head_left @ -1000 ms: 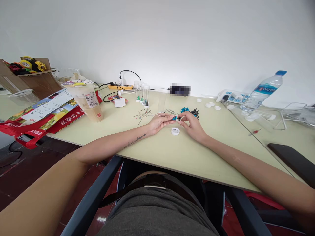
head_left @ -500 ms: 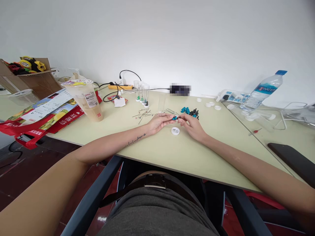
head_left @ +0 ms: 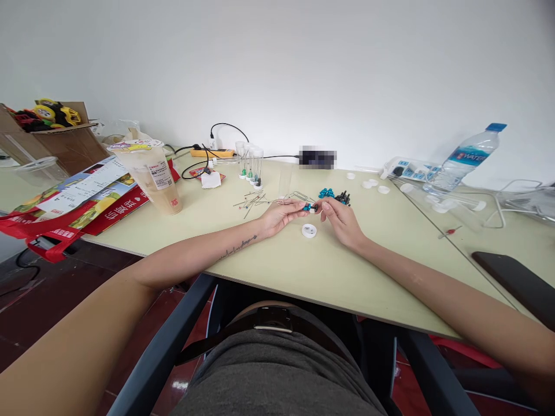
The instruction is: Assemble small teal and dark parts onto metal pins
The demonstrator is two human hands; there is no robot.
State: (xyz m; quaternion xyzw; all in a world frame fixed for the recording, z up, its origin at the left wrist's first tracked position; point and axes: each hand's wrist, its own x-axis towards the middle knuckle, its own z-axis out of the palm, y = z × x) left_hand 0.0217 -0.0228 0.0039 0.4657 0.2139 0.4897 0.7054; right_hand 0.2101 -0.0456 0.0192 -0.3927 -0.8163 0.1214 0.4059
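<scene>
Both my hands rest on the pale green table [head_left: 277, 260], fingertips meeting. My left hand [head_left: 281, 215] pinches a thin clear tube with small blue beads [head_left: 308, 207] at its end. My right hand [head_left: 340, 218] has its fingertips closed at that same blue end; whether it holds a bead I cannot tell. A white round cap [head_left: 309, 231] lies on the table just below the fingertips. Behind my right hand sit a pile of blue beads [head_left: 326, 193] and a pile of black beads [head_left: 343, 199]. Loose metal pins [head_left: 252, 201] lie scattered beyond my left hand.
Clear tubes [head_left: 251, 164] stand upright at the back. A plastic drink cup [head_left: 154, 176] and red bag [head_left: 65, 214] sit left. White caps [head_left: 373, 185], a power strip [head_left: 405, 169], a water bottle [head_left: 466, 156] and a dark phone [head_left: 515, 283] lie right.
My right hand has shifted slightly up and left toward the blue end held by my left hand. The left hand has hardly moved.
</scene>
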